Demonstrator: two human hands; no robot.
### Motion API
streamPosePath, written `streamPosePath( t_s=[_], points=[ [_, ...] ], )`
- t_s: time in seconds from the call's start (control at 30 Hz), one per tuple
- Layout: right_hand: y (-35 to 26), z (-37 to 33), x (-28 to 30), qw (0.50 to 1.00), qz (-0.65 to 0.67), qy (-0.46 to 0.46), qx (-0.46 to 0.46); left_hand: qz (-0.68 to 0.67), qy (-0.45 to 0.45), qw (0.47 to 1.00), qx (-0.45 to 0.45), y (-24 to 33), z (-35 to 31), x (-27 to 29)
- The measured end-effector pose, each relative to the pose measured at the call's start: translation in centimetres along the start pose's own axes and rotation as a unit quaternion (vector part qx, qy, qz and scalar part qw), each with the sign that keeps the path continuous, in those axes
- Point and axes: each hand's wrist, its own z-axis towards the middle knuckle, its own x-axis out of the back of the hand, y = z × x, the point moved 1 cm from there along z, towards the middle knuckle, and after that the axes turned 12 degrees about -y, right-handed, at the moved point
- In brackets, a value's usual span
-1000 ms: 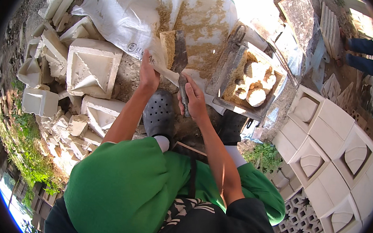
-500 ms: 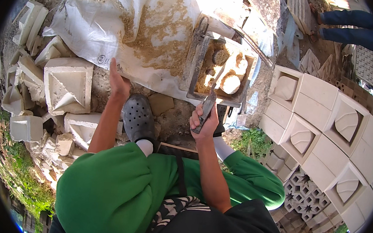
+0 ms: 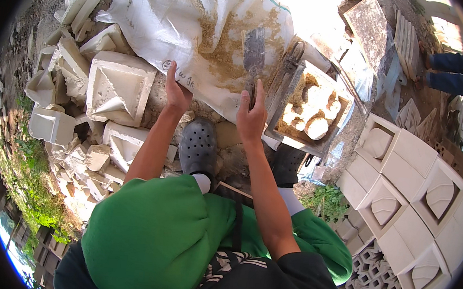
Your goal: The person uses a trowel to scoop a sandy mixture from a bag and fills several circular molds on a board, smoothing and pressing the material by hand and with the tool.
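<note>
My right hand [image 3: 252,116] grips the handle of a trowel with a flat, grey, dusty blade [image 3: 254,51]. That blade points away from me over a white woven sheet [image 3: 149,21] strewn with tan sand. My left hand [image 3: 178,93] is open at the sheet's near edge, its fingers stretched out and nothing in it. Right of the trowel stands a square mould box [image 3: 326,147] with a dark rim. Inside it lie tan sandy material and several rounded pale lumps [image 3: 316,128], partly glaring in sunlight.
Cast blocks with pyramid-shaped hollows [image 3: 120,88] and broken pieces pile up at left. Pale carved blocks [image 3: 409,147] stand stacked at right. A long metal rod [image 3: 350,86] lies beyond the box. A person's legs [image 3: 457,72] show at far right. My grey clog [image 3: 198,147] is between my arms.
My right hand has moved the trowel left from above the mould box to over the sheet, its blade now showing flat. My left hand stays open by the sheet's edge. The whole view has shifted.
</note>
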Motion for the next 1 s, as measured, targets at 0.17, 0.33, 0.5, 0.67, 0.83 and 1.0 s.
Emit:
streamPosePath(
  t_s=[0.17, 0.33, 0.5, 0.67, 0.83, 1.0],
  points=[
    [1.1, 8.5, -1.2, 0.993, -0.113, -0.003, 0.031, 0.226, 0.018, 0.972, 0.066, -3.1, -0.5, 3.5],
    [3.8, 8.3, -1.5, 0.983, -0.151, 0.01, 0.107, 0.234, 0.084, 0.967, 0.057, -3.6, -0.6, 3.7],
    [4.2, 3.3, -1.3, 0.982, -0.16, -0.044, 0.088, 0.224, 0.053, 0.972, 0.053, -4.1, 0.4, 5.2],
    [3.9, 1.6, -0.3, 0.981, -0.175, -0.069, 0.044, 0.113, 0.079, 0.988, 0.073, -3.6, -0.2, 3.3],
    [3.5, 1.3, -0.6, 0.995, -0.072, 0.03, 0.069, 0.116, 0.073, 0.988, 0.077, -3.2, -0.5, 2.9],
    [6.4, 0.8, -2.9, 0.995, -0.084, 0.054, 0.018, 0.084, 0.032, 0.994, 0.062, -3.1, -0.6, 1.1]
  ],
)
